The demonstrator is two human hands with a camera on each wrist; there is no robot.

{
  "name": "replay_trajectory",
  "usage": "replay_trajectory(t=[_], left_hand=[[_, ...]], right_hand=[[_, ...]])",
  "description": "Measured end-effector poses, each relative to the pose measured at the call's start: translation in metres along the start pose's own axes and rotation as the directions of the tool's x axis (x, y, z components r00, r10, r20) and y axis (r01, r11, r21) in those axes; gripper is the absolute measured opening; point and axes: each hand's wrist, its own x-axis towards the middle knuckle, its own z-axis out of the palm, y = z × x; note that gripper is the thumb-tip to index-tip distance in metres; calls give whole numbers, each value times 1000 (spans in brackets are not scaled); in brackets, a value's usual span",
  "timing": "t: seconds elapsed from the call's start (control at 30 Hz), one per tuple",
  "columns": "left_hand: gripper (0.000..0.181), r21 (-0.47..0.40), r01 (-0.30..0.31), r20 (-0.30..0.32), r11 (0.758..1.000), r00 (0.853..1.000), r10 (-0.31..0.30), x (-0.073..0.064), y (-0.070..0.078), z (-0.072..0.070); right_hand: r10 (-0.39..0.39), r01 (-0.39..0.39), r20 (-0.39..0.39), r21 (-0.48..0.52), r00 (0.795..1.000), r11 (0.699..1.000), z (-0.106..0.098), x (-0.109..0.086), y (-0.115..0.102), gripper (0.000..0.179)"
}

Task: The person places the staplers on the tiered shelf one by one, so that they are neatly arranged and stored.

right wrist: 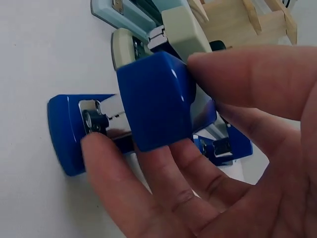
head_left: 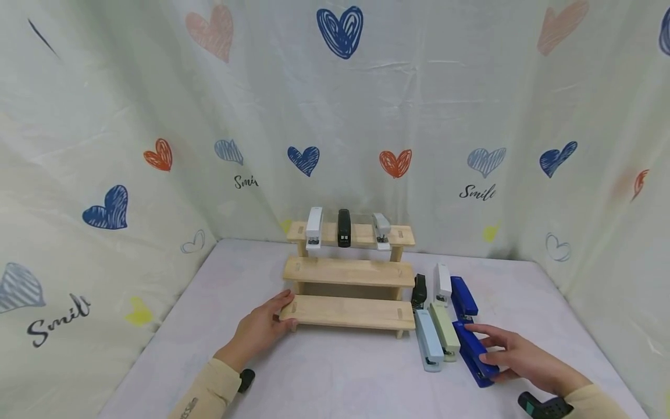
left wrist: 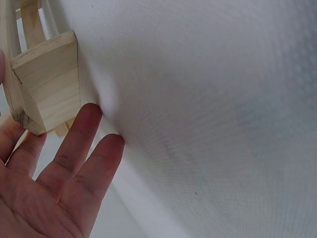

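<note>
A three-tier wooden shelf rack point(head_left: 348, 312) stands mid-table, and my left hand point(head_left: 264, 326) holds the left end of its lowest tier. In the left wrist view two fingertips point(left wrist: 110, 146) extend past the wood point(left wrist: 49, 82). My right hand point(head_left: 528, 358) grips the nearer blue stapler point(head_left: 473, 352), which lies on the table, with fingers on both sides of its top arm point(right wrist: 156, 101). Beyond it lies a second blue stapler point(head_left: 463, 295). Left of these are a pale green stapler point(head_left: 444, 329), a light blue one point(head_left: 428, 337), a white one point(head_left: 442, 280) and a small black one point(head_left: 419, 290).
On the top tier stand a white stapler point(head_left: 314, 226), a black stapler point(head_left: 344, 227) and a grey-white stapler point(head_left: 381, 227). The middle tier point(head_left: 348, 271) is bare wood. A white cloth point(head_left: 335, 378) covers the table, and a heart-patterned curtain point(head_left: 439, 105) hangs behind and at both sides.
</note>
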Motion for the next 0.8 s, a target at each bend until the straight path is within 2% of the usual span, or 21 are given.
replay_trajectory(t=[0.2, 0.8], left_hand=[[66, -5, 2, 7, 1000, 1000, -2, -1, 1, 0], [66, -6, 10, 9, 1000, 1000, -10, -1, 1, -1]], right_hand=[[-17, 15, 59, 23, 998, 1000, -3, 0, 4, 69], [-53, 36, 119, 138, 992, 990, -6, -1, 9, 70]])
